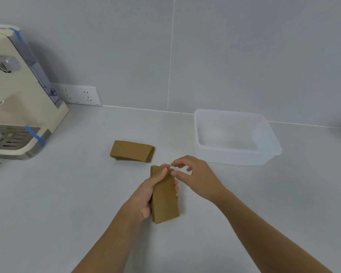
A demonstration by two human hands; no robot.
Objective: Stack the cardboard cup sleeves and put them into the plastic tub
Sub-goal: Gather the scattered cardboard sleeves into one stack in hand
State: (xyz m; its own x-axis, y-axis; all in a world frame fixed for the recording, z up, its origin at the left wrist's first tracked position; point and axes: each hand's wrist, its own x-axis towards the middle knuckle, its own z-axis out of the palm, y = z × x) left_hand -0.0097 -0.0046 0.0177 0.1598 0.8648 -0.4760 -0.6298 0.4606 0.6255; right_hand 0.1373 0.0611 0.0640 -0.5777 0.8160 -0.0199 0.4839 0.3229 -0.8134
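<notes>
My left hand (pixel 146 196) grips a stack of flat brown cardboard cup sleeves (pixel 164 198) from its left side, thumb across the top sleeve, above the counter. My right hand (pixel 195 175) hovers at the far right corner of that stack, fingers spread, fingertips touching or almost touching its edge. A second pile of brown sleeves (pixel 132 151) lies flat on the counter, farther away and to the left. The translucent plastic tub (pixel 272 140) stands to the right of my hands near the wall, with nothing visible inside.
A cream water dispenser (pixel 18 99) with blue tape strips stands at the far left on the pale counter (pixel 67 194). A white socket strip (pixel 81 95) sits against the grey wall behind it.
</notes>
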